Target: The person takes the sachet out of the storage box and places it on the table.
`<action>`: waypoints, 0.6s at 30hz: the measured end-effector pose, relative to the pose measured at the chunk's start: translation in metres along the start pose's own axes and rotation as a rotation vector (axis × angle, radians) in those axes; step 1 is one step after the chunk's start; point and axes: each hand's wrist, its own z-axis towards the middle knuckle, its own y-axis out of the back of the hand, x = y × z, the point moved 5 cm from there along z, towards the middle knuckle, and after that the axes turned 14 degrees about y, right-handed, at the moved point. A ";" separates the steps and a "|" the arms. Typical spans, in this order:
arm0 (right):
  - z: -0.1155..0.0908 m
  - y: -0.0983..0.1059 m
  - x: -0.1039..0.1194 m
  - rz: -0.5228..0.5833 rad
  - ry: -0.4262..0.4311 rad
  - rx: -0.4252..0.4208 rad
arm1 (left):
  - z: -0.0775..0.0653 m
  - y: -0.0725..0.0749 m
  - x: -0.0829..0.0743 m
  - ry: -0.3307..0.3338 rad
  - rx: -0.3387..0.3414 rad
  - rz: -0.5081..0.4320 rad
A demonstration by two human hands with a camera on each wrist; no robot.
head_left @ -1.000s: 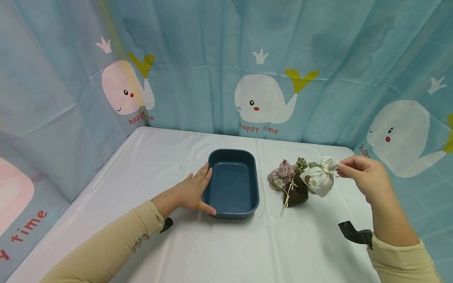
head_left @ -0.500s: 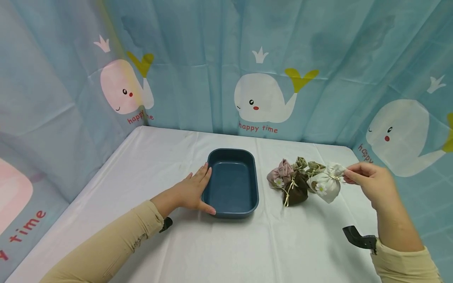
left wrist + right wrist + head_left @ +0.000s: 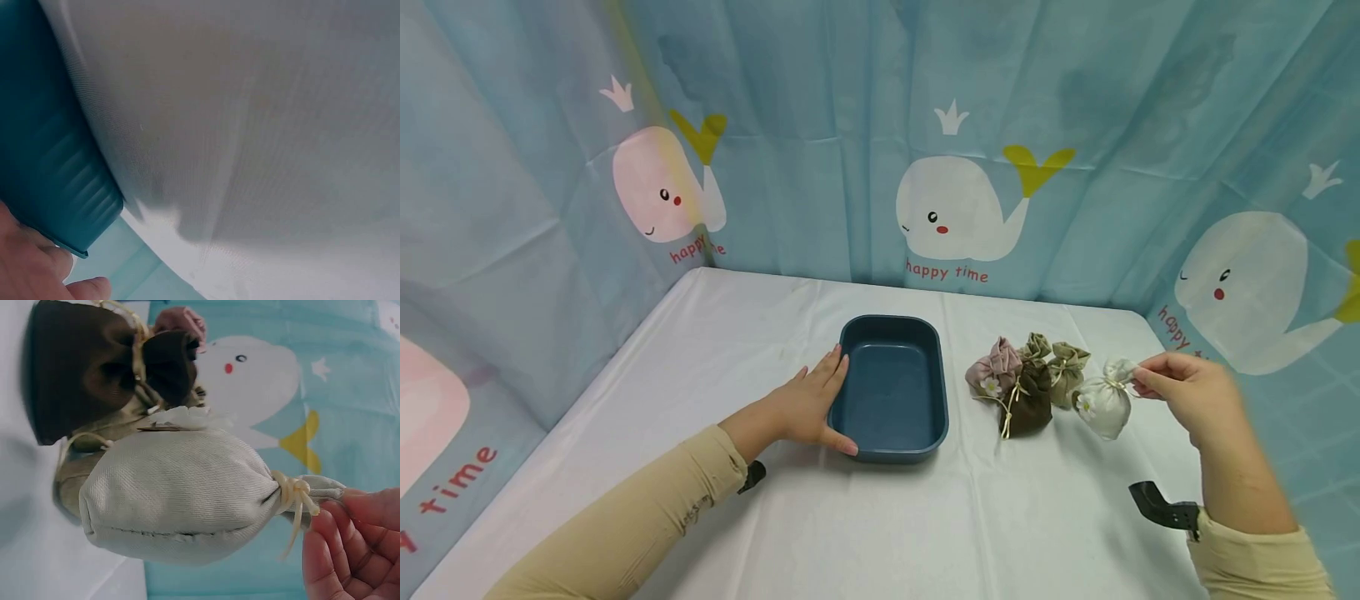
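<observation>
My right hand pinches the gathered neck of a white drawstring pouch with a daisy on its front. In the right wrist view the pouch hangs from thumb and fingers by its tied end. Just left of it in the head view stand a dark brown pouch, a pink pouch and olive-green pouches, bunched together. My left hand lies with spread, straight fingers against the left rim of a dark blue rectangular tray. The tray's ribbed side shows in the left wrist view.
A white cloth covers the table. Blue curtains printed with whales hang behind it and at both sides. Black straps sit at the wrists.
My right hand has moved the white pouch rightward and down, away from the bunch, uncovering the olive-green pouch behind it. My left hand and the tray have stayed in place.
</observation>
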 end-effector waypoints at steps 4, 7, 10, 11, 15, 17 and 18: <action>-0.001 -0.004 -0.005 -0.036 -0.027 0.020 | 0.000 0.000 0.000 -0.001 -0.004 -0.006; 0.000 -0.006 -0.008 -0.084 -0.044 0.027 | 0.000 0.000 0.000 0.003 -0.004 -0.016; 0.003 -0.009 -0.012 -0.128 -0.069 0.039 | 0.000 0.000 0.000 0.005 -0.001 -0.018; 0.003 -0.010 -0.014 -0.135 -0.082 0.043 | 0.000 0.001 0.000 0.005 -0.001 -0.019; 0.005 -0.016 -0.019 -0.151 -0.116 0.060 | -0.001 0.002 0.000 0.004 0.003 -0.016; 0.005 -0.021 -0.020 -0.151 -0.118 0.066 | -0.002 0.002 -0.001 0.002 0.005 -0.019; 0.006 -0.023 -0.020 -0.150 -0.113 0.066 | -0.002 0.003 -0.001 0.001 0.006 -0.021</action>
